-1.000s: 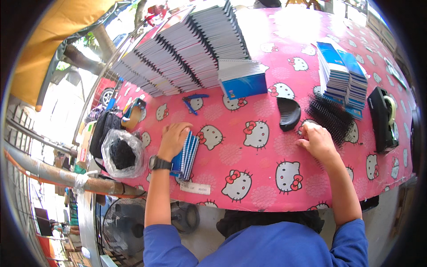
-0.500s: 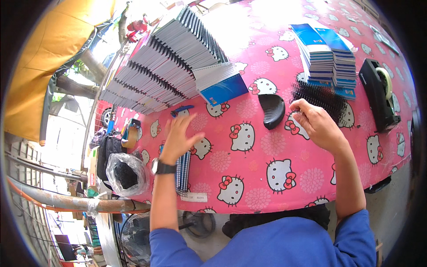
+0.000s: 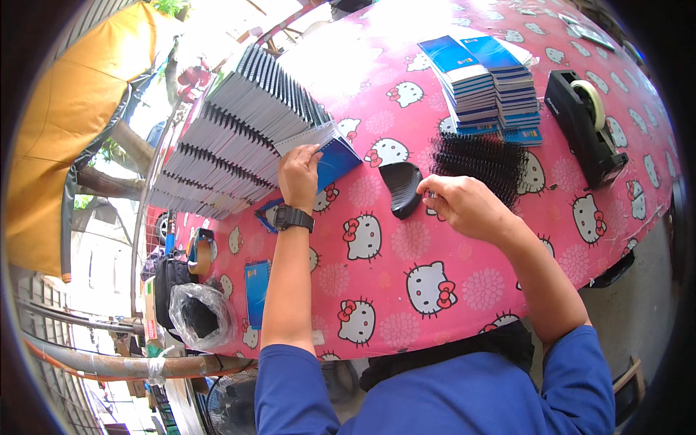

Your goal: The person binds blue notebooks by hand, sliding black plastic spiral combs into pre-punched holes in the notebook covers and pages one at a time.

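My left hand (image 3: 298,177), with a black watch on its wrist, has its fingers closed at the edge of a blue-covered notebook (image 3: 335,161). That notebook leans at the near end of long rows of stacked spiral-bound notebooks (image 3: 250,119). My right hand (image 3: 464,205) is pinched beside a black curved holder (image 3: 401,190); whatever its fingertips hold is too small to make out. Just beyond this hand lies a pile of black binding coils (image 3: 482,163).
Two piles of blue-covered books (image 3: 478,87) stand at the back right, left of a black tape dispenser (image 3: 583,130). A blue booklet (image 3: 257,293) lies near the left edge, with a clear plastic bag (image 3: 199,315) beyond it. The tablecloth (image 3: 384,290) is pink with cartoon cats.
My left hand has moved forward from above the table, its spread fingers closing at the blue-covered notebook. My right hand has shifted from the coils' edge toward the black holder. The view has also shifted.
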`<action>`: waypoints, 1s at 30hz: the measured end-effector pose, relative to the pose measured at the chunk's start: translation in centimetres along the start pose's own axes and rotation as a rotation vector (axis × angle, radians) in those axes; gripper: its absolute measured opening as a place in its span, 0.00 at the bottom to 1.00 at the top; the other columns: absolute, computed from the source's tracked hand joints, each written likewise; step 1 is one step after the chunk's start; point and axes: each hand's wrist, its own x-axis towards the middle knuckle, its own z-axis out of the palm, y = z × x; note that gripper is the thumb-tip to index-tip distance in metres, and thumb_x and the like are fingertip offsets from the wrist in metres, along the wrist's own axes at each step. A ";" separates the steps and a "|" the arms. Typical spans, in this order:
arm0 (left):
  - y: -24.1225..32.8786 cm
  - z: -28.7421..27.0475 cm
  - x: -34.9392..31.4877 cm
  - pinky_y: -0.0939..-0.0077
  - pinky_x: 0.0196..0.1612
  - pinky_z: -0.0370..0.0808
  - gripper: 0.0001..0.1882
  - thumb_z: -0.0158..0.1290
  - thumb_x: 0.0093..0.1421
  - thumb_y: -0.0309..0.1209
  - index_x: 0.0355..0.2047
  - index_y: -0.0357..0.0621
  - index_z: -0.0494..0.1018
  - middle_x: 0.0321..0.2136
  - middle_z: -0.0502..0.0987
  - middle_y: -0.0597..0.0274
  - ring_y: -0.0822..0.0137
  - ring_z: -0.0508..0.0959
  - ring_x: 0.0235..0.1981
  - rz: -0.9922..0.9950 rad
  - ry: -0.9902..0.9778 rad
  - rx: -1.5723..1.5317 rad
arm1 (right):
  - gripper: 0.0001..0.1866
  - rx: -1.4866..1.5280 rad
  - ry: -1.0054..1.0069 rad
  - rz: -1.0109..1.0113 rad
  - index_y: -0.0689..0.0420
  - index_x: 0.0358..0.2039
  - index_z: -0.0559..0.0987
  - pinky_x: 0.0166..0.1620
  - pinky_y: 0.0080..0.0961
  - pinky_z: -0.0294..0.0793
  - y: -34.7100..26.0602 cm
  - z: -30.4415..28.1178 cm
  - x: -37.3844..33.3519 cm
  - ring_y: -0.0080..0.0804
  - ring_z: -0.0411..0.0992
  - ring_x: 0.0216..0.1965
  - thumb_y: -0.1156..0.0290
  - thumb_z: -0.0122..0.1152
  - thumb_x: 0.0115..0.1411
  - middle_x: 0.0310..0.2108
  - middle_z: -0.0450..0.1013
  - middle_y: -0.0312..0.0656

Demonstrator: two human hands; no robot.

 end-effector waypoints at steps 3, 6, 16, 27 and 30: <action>0.7 -2.8 -0.2 0.74 0.39 0.74 0.09 0.59 0.52 0.24 0.35 0.40 0.78 0.34 0.80 0.57 0.65 0.79 0.35 -0.087 0.016 -0.107 | 0.13 0.045 0.049 -0.026 0.58 0.43 0.74 0.39 0.40 0.71 0.0 0.4 0.0 0.48 0.74 0.38 0.66 0.53 0.61 0.34 0.75 0.52; 4.5 -6.5 -1.0 0.79 0.37 0.73 0.08 0.59 0.53 0.25 0.34 0.38 0.77 0.32 0.79 0.59 0.72 0.77 0.33 -0.483 -0.206 -0.420 | 0.15 0.043 0.119 -0.085 0.59 0.46 0.74 0.40 0.39 0.71 0.6 0.4 -0.2 0.48 0.73 0.40 0.65 0.52 0.62 0.36 0.74 0.50; 14.4 -9.8 -10.2 0.71 0.40 0.69 0.09 0.59 0.51 0.25 0.34 0.43 0.79 0.31 0.76 0.61 0.63 0.74 0.34 -0.268 -0.215 -0.279 | 0.12 0.173 -0.084 -0.225 0.55 0.39 0.79 0.35 0.30 0.70 -2.0 2.1 -0.3 0.36 0.70 0.31 0.75 0.63 0.52 0.29 0.70 0.42; 14.6 -8.7 -11.4 0.73 0.38 0.63 0.08 0.62 0.49 0.30 0.32 0.47 0.80 0.27 0.75 0.68 0.68 0.72 0.31 -0.256 -0.066 -0.238 | 0.12 0.251 -0.028 -0.213 0.53 0.35 0.80 0.36 0.28 0.70 -2.5 3.4 -0.4 0.31 0.70 0.33 0.77 0.67 0.47 0.30 0.70 0.37; 14.9 -8.8 -11.3 0.72 0.38 0.63 0.09 0.62 0.49 0.30 0.32 0.47 0.80 0.28 0.75 0.68 0.68 0.72 0.31 -0.263 -0.075 -0.240 | 0.13 0.238 -0.043 -0.245 0.53 0.35 0.79 0.38 0.32 0.71 -2.3 3.4 -0.4 0.38 0.71 0.34 0.79 0.64 0.47 0.31 0.69 0.41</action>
